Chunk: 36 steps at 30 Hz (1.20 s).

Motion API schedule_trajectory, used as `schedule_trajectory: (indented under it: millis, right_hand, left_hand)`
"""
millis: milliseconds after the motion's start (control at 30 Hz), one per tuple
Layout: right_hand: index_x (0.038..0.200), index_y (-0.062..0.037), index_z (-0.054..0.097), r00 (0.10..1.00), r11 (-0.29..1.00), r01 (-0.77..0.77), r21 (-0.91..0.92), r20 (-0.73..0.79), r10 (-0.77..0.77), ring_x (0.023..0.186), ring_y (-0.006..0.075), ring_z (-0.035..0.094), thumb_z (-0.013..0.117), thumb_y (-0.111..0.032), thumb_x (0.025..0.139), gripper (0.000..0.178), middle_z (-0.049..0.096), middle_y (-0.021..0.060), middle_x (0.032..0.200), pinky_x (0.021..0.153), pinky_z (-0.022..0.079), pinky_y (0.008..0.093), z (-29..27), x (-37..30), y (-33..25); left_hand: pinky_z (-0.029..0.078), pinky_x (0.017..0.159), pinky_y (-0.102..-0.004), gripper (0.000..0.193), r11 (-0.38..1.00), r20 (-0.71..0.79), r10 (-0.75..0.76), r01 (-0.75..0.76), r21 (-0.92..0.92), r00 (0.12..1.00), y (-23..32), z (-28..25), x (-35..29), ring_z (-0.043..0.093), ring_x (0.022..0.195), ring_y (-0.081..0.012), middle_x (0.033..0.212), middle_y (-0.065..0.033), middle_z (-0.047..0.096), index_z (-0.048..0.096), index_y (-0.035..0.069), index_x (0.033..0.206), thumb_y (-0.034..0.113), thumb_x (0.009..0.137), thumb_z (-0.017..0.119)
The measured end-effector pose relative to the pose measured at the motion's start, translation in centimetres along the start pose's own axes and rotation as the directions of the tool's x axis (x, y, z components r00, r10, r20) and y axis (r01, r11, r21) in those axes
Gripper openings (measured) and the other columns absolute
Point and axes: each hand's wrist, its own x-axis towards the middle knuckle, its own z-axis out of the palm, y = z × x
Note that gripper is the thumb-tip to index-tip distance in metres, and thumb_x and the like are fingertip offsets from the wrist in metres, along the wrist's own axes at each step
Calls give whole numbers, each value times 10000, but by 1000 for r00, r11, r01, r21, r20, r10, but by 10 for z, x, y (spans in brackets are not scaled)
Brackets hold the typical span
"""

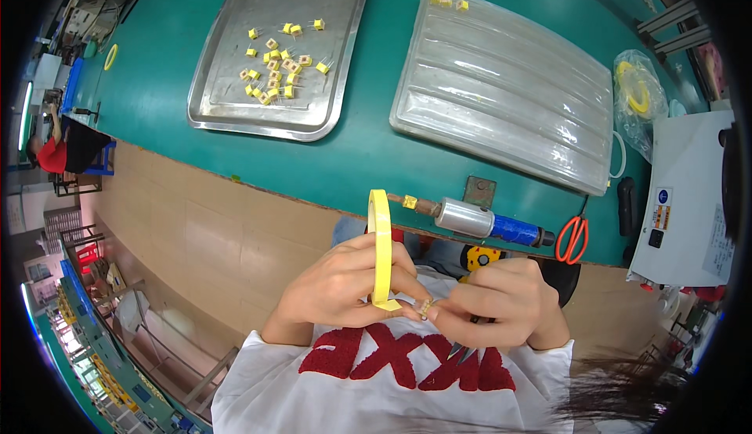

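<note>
My left hand [352, 281] is closed around a narrow roll of yellow tape [381, 250], which stands on edge with its loose end near my fingertips. Between the fingertips of both hands is a small component [424, 309] with yellowish, metallic parts; its exact form is too small to make out. My right hand [501, 301] pinches it from the other side. Thin metal tips [462, 352] of a tool poke out below my right hand, its dark handle mostly hidden by the fingers. Both hands are in front of my chest, off the table's near edge.
On the green table [352, 164] lie a metal tray [227, 109] of small yellow coils with wire leads and a clear ribbed plastic cover [501, 81] bearing 3 coils. Nearer are a silver-and-blue cylindrical tool [466, 218], orange-handled scissors [572, 240] and a white machine [681, 199].
</note>
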Motion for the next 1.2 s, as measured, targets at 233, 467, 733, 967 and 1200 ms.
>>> schedule_trajectory:
  millis: [233, 467, 733, 967, 1200]
  right_hand:
    - [1019, -122, 656, 981, 978, -169, 119, -74, 179, 494, 130, 532, 794, -100, 675, 371, 602, 34, 755, 416, 387, 227, -1, -11, 3]
    - [998, -76, 631, 921, 945, -285, 163, -227, 317, 509, 172, 583, 731, -113, 802, 223, 618, 53, 652, 480, 453, 255, 18, -21, 0]
    - [984, -25, 688, 863, 913, -331, 238, -314, 395, 492, 163, 564, 702, 44, 700, 292, 627, 61, 658, 451, 422, 237, 26, -30, 5]
    - [981, -36, 668, 880, 874, -394, 283, -160, 448, 499, 180, 580, 701, -85, 802, 189, 576, 46, 585, 475, 430, 262, 32, -41, 3]
    - [1011, -21, 665, 884, 855, -429, 292, -61, 464, 463, 156, 508, 735, -12, 747, 273, 558, 40, 576, 443, 388, 254, 33, 2, -1]
  left_hand:
    - [458, 756, -369, 250, 995, -232, -84, 69, -71, 969, -3, -5, -8, 541, 740, -200, 767, -36, 532, 734, 47, 844, 72, 606, 808]
    - [457, 764, -321, 199, 990, -628, -82, 135, 38, 774, -35, -10, -2, 541, 823, -184, 863, -66, 537, 675, 24, 916, 46, 729, 740]
    - [441, 584, -222, 222, 999, -568, -16, -11, -44, 823, -56, -2, 13, 544, 709, -108, 866, -54, 554, 686, 46, 987, 11, 773, 736]
    - [443, 631, -244, 204, 992, -558, 3, -72, -102, 830, -58, 5, 21, 558, 746, -134, 890, -73, 582, 668, 28, 969, -12, 775, 717]
    - [458, 638, -271, 366, 995, -427, -39, -2, -96, 903, -48, -6, 21, 562, 733, -143, 912, -75, 597, 655, 26, 1061, 20, 715, 777]
